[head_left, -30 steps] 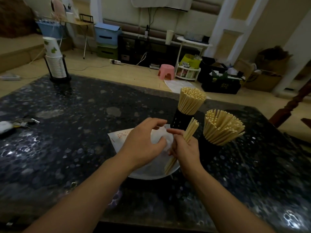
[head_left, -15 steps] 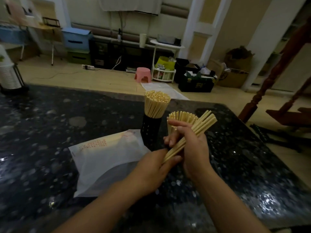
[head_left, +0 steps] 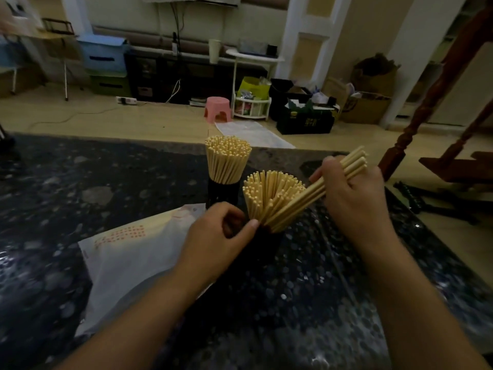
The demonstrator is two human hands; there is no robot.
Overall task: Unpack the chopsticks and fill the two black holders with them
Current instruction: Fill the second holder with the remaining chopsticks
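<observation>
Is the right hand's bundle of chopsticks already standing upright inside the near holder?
No: the right hand grips the bundle of chopsticks slanted, lower ends just entering the near holder.

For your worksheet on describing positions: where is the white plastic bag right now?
In the head view, the white plastic bag lies flat on the dark table, left of centre, beside the left hand and in front of the two black holders.

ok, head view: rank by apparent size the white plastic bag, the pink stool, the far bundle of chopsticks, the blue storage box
1. White plastic bag, largest, though nearest the camera.
2. Blue storage box.
3. Far bundle of chopsticks, close to the box; unsure.
4. Pink stool, smallest, but far away.
</observation>
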